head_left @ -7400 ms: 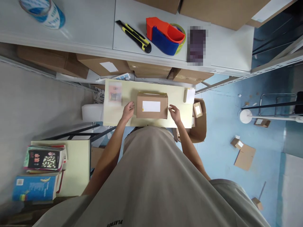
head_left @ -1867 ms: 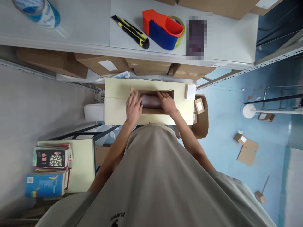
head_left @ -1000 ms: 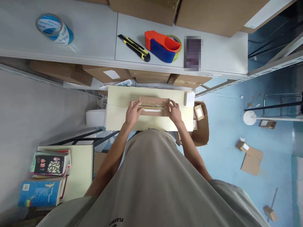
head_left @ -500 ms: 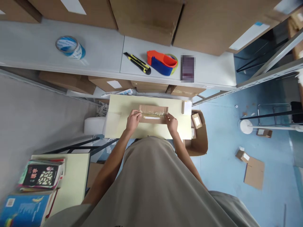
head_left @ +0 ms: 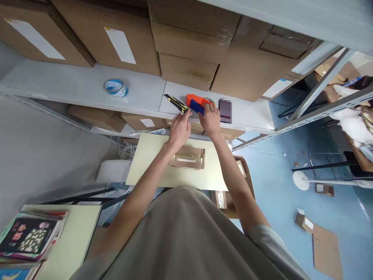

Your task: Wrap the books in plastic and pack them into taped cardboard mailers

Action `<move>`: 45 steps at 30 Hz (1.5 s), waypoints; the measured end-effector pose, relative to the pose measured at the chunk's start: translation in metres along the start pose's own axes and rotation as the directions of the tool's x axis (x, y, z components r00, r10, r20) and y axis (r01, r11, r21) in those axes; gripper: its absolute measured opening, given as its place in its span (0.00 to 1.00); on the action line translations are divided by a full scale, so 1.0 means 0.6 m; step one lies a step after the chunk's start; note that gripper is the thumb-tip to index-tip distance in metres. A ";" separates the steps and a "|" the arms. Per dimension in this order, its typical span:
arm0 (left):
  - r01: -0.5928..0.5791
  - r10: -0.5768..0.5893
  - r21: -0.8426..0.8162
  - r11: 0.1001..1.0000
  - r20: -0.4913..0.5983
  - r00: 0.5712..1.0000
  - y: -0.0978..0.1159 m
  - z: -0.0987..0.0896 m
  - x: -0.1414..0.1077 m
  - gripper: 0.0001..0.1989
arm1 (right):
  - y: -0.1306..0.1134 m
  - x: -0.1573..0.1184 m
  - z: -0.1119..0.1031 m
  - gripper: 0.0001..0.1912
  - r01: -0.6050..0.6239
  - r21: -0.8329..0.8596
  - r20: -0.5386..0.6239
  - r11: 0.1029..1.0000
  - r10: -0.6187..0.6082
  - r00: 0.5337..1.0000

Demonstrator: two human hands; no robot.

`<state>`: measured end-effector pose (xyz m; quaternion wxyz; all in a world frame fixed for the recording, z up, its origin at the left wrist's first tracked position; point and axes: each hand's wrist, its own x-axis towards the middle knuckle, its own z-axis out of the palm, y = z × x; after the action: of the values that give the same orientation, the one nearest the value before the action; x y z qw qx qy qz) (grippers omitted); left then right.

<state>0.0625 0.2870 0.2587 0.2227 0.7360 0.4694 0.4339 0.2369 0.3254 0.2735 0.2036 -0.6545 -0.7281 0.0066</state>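
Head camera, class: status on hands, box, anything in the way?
Left hand at utility knife, contact unclear. Right hand on tape dispenser. Taped box on table; left arm hides one corner.

Orange-and-blue plastic tape dispenser [head_left: 192, 100] lying partly covered by the right-hand fingers [head_left: 206, 109], black-and-yellow utility knife [head_left: 175, 103] lying flat, handle end at the left-hand fingers [head_left: 184, 118], oblong brown taped cardboard box [head_left: 189, 163] bodyward of both

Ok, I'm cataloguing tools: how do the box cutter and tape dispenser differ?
The box cutter is black and yellow; the tape dispenser is orange and blue. The box cutter is slim, the tape dispenser bulkier. The left hand is at the box cutter's handle end; the right hand partly covers the tape dispenser. Both lie on the grey shelf.
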 end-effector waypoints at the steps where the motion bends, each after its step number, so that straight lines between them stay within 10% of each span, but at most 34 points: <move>1: -0.008 0.007 0.034 0.999 0.009 1.000 0.012 0.002 0.005 0.29 | -0.003 0.018 0.006 0.24 -0.013 -0.045 0.029 0.999 0.014 0.999; 8: 0.021 -0.022 0.022 1.000 0.059 0.998 0.025 0.031 -0.032 0.27 | 0.000 0.045 0.035 0.18 -0.040 -0.152 0.145 0.988 0.062 0.987; 13: 0.159 -0.154 -0.154 0.975 0.047 0.987 -0.001 0.027 -0.116 0.20 | 0.005 -0.066 0.035 0.25 -0.211 0.183 0.113 0.960 0.193 0.975; 15: 0.222 -0.212 -0.241 0.945 0.067 0.975 -0.012 0.024 -0.167 0.17 | 0.002 -0.142 0.047 0.30 -0.277 0.463 0.178 0.842 0.217 0.960; 18: 0.337 -0.322 -0.376 0.863 0.104 0.941 -0.022 0.023 -0.247 0.14 | -0.016 -0.260 0.074 0.36 -0.428 0.790 0.370 0.438 0.216 0.904; 23: 0.512 -0.494 -0.399 0.761 0.154 0.855 -0.029 0.014 -0.341 0.13 | -0.066 -0.380 0.107 0.36 -0.584 0.808 0.566 0.078 0.169 0.807; 33: 0.537 -0.440 -0.349 0.768 0.323 0.838 -0.058 -0.027 -0.383 0.15 | -0.089 -0.423 0.125 0.36 -0.612 0.748 0.590 0.256 0.165 0.790; 45: 0.593 -0.437 -0.402 0.698 0.418 0.797 -0.094 -0.137 -0.298 0.25 | -0.101 -0.434 0.078 0.29 -0.514 0.650 0.628 0.560 -0.014 0.778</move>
<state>-0.0678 0.1485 0.1836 0.5903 0.5409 0.4870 0.3489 0.1808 0.0799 0.1724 0.2429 -0.5612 -0.5648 0.5542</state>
